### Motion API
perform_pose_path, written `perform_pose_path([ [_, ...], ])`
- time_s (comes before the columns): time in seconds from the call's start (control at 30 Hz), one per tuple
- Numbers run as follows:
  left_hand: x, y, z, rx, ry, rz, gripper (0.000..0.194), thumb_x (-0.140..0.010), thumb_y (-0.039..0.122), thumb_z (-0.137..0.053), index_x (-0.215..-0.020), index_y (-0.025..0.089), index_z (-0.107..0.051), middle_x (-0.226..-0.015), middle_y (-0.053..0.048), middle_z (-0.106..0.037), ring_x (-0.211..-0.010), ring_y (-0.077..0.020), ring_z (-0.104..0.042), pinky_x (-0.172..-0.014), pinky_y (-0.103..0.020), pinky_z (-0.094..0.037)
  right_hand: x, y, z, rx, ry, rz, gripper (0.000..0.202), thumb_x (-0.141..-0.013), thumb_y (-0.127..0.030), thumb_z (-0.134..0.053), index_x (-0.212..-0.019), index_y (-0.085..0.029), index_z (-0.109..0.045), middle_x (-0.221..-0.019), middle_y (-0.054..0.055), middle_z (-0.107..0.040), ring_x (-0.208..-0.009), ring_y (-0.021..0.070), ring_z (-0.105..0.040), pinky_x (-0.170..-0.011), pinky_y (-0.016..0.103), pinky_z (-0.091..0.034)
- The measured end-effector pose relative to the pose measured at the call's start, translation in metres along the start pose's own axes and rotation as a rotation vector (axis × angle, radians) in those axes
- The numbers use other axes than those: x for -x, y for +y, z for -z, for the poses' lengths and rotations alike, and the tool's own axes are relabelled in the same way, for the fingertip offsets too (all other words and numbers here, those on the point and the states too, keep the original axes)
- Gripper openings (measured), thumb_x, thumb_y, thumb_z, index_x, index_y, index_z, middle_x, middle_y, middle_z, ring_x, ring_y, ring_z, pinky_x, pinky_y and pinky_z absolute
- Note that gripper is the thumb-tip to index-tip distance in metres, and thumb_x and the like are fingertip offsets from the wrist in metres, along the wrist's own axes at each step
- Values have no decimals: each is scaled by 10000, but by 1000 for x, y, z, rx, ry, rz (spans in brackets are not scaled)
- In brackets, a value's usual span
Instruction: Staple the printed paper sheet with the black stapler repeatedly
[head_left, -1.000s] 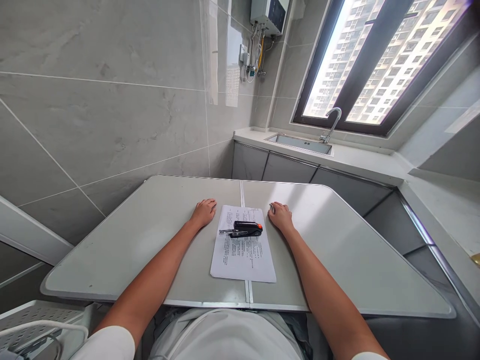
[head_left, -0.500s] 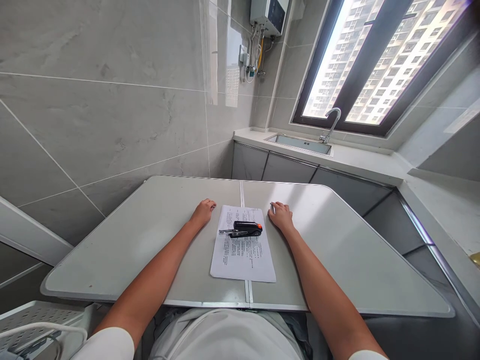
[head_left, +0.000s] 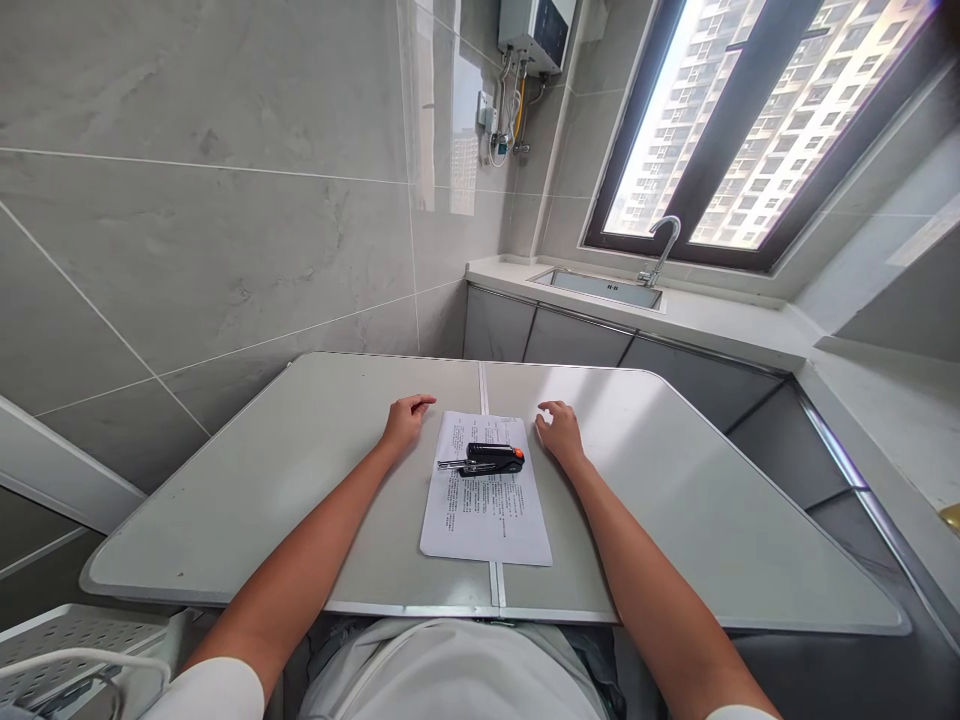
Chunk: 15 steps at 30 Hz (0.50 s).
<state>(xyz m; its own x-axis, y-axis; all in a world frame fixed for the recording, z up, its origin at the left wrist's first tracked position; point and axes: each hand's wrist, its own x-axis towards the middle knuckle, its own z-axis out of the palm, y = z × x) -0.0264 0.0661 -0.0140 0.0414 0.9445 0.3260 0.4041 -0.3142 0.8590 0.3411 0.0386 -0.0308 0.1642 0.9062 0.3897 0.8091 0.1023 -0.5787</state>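
Observation:
A black stapler [head_left: 495,454] with an orange spot at its right end lies across the middle of printed paper [head_left: 487,530]. A slim silvery metal tool [head_left: 453,464], perhaps a drawing compass, lies along the stapler's near side and sticks out to the left. Just left of the paper's far corner is my left hand [head_left: 406,420], its fingers stretched toward the right and nothing in them. My right hand [head_left: 560,432] hovers or rests just right of the paper, fingers loosely bent and apart from the thumb, holding nothing. Neither hand touches the paper or the stapler.
The light folding table [head_left: 247,500] has a metal seam down its middle. Beyond it a counter [head_left: 720,315] carries a sink [head_left: 600,287] and a tap [head_left: 664,250]. A white perforated rack [head_left: 82,640] stands at lower left, beside the table. A tiled wall rises on the left.
The fingers of my left hand have straightened out to the right. My right hand's fingers have loosened and shifted slightly. The stapler, metal tool and paper stay where they were.

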Motion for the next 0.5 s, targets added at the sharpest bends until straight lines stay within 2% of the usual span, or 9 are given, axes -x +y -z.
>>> perform_pose_path([
  [0.13,-3,-1,0,205,7,72,349,-816,512,-759,-959,199,-818,-1028,-108,-779,-962,-251,-672,-903,-392,-512,1,-7,-2,-88,18,98,276,-903,-275,-486,-1037,-205,-717,-1155,97,-685,-1143,278,-557,-975,420,-462],
  [0.23,-3,4,-1,460,-8,119,427,-716,564,-845,-946,205,-820,-1057,-109,-761,-1003,-251,-653,-952,-419,-514,3,-15,-2,-135,33,160,230,-904,-265,-504,-977,-221,-717,-1105,90,-688,-1094,269,-573,-948,428,-470],
  [0.37,-1,14,-1,701,-78,157,391,-657,483,-922,-907,212,-792,-1014,-63,-719,-959,-193,-625,-969,-397,-517,7,-24,-2,-150,8,213,209,-913,-260,-516,-957,-234,-719,-1067,81,-688,-1051,260,-589,-946,436,-473],
  [0.5,4,22,0,680,-148,182,333,-672,411,-926,-879,214,-756,-980,-32,-671,-923,-161,-592,-875,-319,-512,9,-28,-3,-148,-44,238,202,-919,-253,-522,-944,-240,-723,-1047,72,-694,-998,249,-605,-935,436,-482],
])
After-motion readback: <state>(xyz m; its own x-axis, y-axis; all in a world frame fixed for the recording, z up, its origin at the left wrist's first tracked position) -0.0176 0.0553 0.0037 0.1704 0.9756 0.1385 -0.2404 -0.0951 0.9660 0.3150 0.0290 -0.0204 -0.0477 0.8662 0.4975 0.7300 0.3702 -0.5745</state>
